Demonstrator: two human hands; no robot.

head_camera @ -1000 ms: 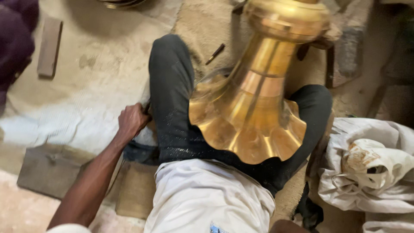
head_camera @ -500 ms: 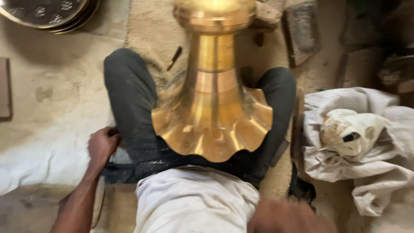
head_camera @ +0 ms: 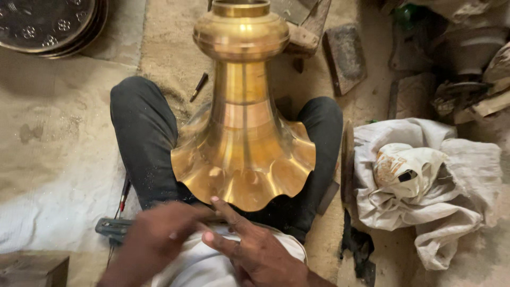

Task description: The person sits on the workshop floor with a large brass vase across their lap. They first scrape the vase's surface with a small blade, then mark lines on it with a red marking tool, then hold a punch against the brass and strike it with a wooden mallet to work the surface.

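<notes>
Head view, looking straight down at a person seated on a sandy workshop floor, legs in dark trousers spread to either side.

A large brass vessel (head_camera: 241, 114) lies between the legs, its wide scalloped, flared rim toward the person's lap and its narrower neck and rounded collar pointing away, toward the top of the frame. It rests against the inner thighs on both sides.

Both hands sit low in the frame, close together over the lap, just below the scalloped rim. The left hand (head_camera: 154, 239) is motion-blurred; whether it grips anything cannot be told. The right hand (head_camera: 255, 250) is open, fingers loosely spread, with one fingertip (head_camera: 214, 200) reaching up to the lower edge of the brass flare; it holds nothing that shows. The two hands overlap or touch near the middle.

Left of the left thigh a thin red-tipped tool (head_camera: 124, 194) lies on the floor, and below it a dark flat tool (head_camera: 111, 227) sticks out from under the left hand. A small dark punch (head_camera: 199, 86) lies on the sand near the left knee.

Upper left: a stack of dark embossed round plates (head_camera: 48, 24). Right side: a heap of crumpled pale cloth (head_camera: 430, 180). Above it, wooden blocks (head_camera: 344, 56) and mixed scrap, too cluttered to sort out.
</notes>
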